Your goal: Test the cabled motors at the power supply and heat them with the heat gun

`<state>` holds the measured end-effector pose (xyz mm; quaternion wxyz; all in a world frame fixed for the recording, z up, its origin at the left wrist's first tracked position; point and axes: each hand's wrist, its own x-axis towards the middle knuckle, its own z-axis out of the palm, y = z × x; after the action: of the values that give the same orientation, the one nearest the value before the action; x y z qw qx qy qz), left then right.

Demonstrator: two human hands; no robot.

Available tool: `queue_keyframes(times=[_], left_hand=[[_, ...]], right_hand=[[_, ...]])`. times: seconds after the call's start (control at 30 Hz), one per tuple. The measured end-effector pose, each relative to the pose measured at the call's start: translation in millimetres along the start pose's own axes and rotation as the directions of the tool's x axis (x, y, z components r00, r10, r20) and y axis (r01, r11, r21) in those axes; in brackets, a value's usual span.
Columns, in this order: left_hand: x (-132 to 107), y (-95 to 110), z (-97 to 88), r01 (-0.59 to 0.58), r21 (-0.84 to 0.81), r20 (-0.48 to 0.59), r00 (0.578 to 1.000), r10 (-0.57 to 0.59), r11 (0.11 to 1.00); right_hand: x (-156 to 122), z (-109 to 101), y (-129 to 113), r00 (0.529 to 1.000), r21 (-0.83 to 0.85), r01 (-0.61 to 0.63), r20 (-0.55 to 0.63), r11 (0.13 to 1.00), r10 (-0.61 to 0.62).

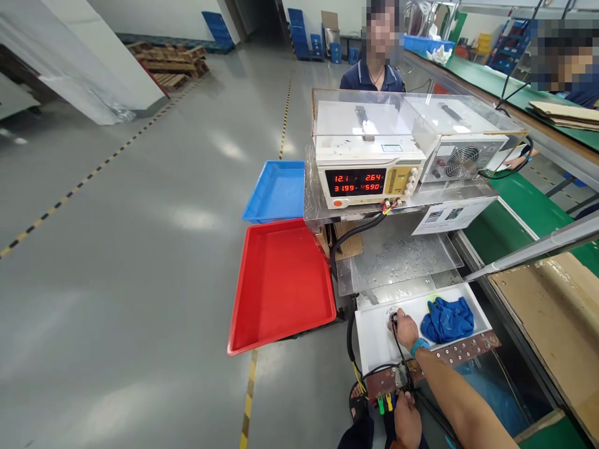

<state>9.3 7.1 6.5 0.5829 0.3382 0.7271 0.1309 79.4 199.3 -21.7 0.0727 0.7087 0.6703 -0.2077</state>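
Observation:
My right hand (407, 329), with a blue band at the wrist, reaches into a shallow white tray (374, 349). Its fingers are closed around a small round dark-and-silver part (394, 319) with a black cable running from it. Below, by the tray's near edge, my left hand (407, 419) is closed at the black cables (406, 377); exactly what it grips is hidden. Green, yellow and blue connectors (385, 403) sit beside it, under a brown perforated strip (468, 349). A crumpled blue cloth (448, 320) lies in the tray, right of my right hand.
Beyond the tray, a power supply (369, 181) with lit red digits stands on a metal shelf under a clear cover. A red bin (285, 287) and a blue bin (276, 190) are at left. A metal post (538, 249) slants at right. Another person (373, 78) is behind the power supply.

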Motion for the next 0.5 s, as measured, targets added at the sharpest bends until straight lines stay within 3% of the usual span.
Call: queue_keyframes(times=[0.13,0.3,0.5], left_hand=[[-1,-2,-1.5,-0.057,-0.014,0.006,0.998,0.057,0.998],[-1,-4,-0.5,-0.030,0.027,0.042,0.999,0.029,0.999],[-6,8,-7.3,-0.011,0.016,0.048,0.999,0.010,1.000]], right_hand=[[-1,-4,-2,1.000,-0.008,-0.004,-0.030,1.000,0.003],[4,-13,3,0.998,0.013,0.059,-0.006,0.998,-0.059],[18,-7,-8,0.999,0.079,-0.037,-0.023,0.996,0.039]])
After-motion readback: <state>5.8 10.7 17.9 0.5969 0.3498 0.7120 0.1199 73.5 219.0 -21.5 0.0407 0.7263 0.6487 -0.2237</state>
